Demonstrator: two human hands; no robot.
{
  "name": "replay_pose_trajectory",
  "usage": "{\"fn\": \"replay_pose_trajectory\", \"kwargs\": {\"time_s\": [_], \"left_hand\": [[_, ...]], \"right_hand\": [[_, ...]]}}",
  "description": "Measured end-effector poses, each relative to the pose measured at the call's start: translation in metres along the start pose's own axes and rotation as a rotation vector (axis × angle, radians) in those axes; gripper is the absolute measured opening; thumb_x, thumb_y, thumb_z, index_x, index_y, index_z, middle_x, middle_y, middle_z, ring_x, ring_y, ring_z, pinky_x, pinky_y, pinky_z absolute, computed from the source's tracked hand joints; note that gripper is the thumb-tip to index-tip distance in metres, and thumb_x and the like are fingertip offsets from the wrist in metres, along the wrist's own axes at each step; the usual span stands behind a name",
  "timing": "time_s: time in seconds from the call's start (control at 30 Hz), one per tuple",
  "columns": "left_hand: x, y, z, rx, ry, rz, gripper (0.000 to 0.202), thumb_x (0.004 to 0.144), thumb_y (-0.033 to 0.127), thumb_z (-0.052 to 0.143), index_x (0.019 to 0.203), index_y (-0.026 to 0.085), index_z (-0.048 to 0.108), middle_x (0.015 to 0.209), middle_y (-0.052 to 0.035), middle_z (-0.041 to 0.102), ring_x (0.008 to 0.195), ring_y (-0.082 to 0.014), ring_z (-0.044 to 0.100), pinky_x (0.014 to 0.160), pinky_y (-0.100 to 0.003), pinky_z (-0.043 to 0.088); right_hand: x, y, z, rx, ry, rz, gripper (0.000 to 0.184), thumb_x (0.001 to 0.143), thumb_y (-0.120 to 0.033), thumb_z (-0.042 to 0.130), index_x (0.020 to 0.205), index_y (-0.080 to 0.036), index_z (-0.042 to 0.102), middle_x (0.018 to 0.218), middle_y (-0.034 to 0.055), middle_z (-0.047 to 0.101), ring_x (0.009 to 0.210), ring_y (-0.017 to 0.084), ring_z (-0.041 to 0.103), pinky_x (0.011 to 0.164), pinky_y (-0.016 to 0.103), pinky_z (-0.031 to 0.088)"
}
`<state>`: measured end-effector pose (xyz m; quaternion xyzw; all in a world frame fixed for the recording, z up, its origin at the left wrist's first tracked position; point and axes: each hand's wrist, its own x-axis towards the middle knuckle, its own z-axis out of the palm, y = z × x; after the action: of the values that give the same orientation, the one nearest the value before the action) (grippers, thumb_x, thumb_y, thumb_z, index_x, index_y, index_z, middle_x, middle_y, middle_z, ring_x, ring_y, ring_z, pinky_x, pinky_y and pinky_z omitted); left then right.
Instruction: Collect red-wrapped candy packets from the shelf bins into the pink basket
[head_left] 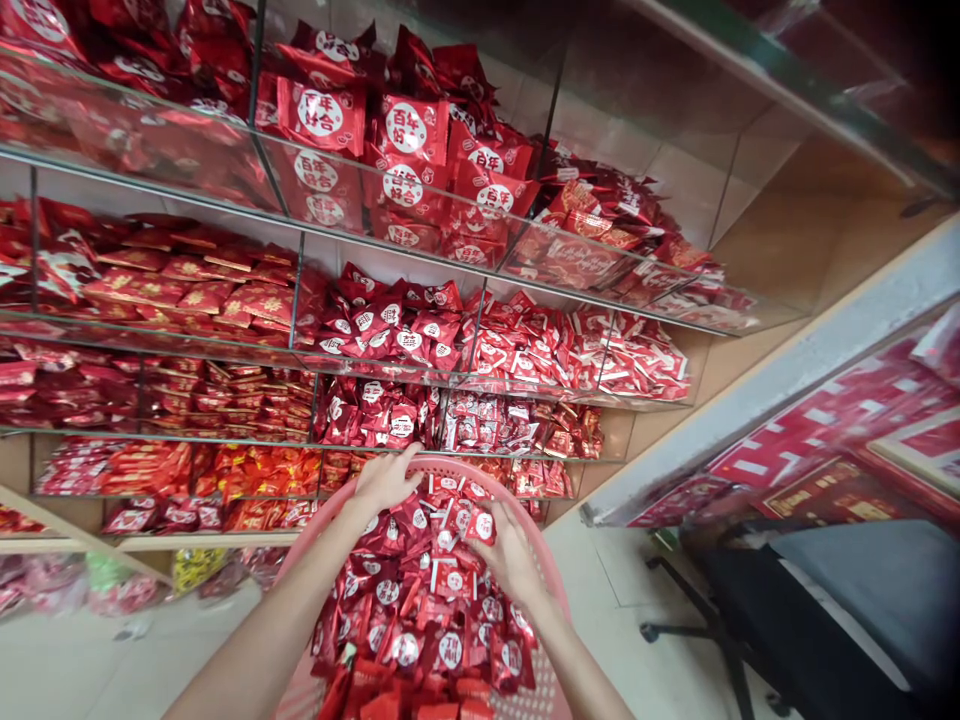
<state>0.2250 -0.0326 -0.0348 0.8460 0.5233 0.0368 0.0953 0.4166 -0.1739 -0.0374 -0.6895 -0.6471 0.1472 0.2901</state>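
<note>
A pink plastic basket [551, 575] sits low in the middle, heaped with small red candy packets [420, 620]. My left hand [386, 480] rests on the basket's far rim, fingers curled over it. My right hand [506, 555] lies on the heap with its fingers closed on one red packet with a white round label [480, 523]. Behind the basket rise glass shelves [450, 255] divided into compartments, each filled with red packets of different kinds.
A black office chair [750, 620] stands at the lower right on a pale tiled floor [615, 590]. A grey counter edge [787, 370] runs diagonally at right, with red packaging behind glass below it. Green and pink bags lie at lower left.
</note>
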Motion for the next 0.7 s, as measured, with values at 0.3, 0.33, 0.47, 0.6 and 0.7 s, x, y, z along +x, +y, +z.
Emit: {"fn": "replay_pose_trajectory", "kwargs": {"time_s": [0.3,0.33,0.47,0.6,0.7], "left_hand": [[0.000,-0.001,0.002,-0.005,0.015,0.002,0.057,0.075,0.052,0.026,0.126,0.026,0.025,0.089,-0.0061,0.063,0.083,-0.0215,0.056,0.068,-0.032,0.039],[0.000,-0.001,0.002,-0.009,0.016,0.001,0.057,0.075,0.053,0.026,0.126,0.026,0.025,0.089,-0.0061,0.063,0.084,-0.0214,0.056,0.069,-0.032,0.039],[0.000,0.000,0.001,-0.014,0.017,-0.009,0.060,0.074,0.056,0.024,0.126,0.025,0.026,0.089,-0.0071,0.063,0.083,-0.0219,0.057,0.070,-0.033,0.039],[-0.001,0.001,0.000,-0.010,0.011,-0.010,0.060,0.074,0.056,0.023,0.125,0.025,0.027,0.086,-0.0072,0.063,0.083,-0.0226,0.057,0.069,-0.033,0.039],[-0.002,0.000,0.000,-0.011,0.020,-0.011,0.058,0.075,0.055,0.024,0.124,0.026,0.028,0.086,-0.0064,0.063,0.083,-0.0216,0.057,0.068,-0.032,0.039]], "right_hand": [[0.012,0.026,-0.025,-0.190,0.300,0.140,0.039,0.069,-0.056,0.045,0.079,-0.018,0.048,0.085,0.0072,0.052,0.082,0.021,0.047,0.073,0.032,0.036],[0.011,0.027,-0.022,-0.220,0.290,0.139,0.041,0.069,-0.057,0.044,0.080,-0.018,0.049,0.088,0.0080,0.051,0.083,0.022,0.047,0.073,0.032,0.036],[0.005,0.025,-0.006,-0.324,0.213,0.141,0.043,0.070,-0.058,0.041,0.085,-0.019,0.051,0.092,0.0085,0.050,0.084,0.023,0.047,0.073,0.033,0.035],[0.003,0.021,0.005,-0.411,0.198,0.162,0.053,0.068,-0.060,0.041,0.102,-0.019,0.048,0.103,0.0101,0.047,0.092,0.026,0.044,0.077,0.037,0.034],[0.002,0.022,0.010,-0.417,0.174,0.168,0.070,0.062,-0.063,0.045,0.118,-0.021,0.037,0.113,0.0109,0.042,0.101,0.029,0.040,0.080,0.041,0.032]]}}
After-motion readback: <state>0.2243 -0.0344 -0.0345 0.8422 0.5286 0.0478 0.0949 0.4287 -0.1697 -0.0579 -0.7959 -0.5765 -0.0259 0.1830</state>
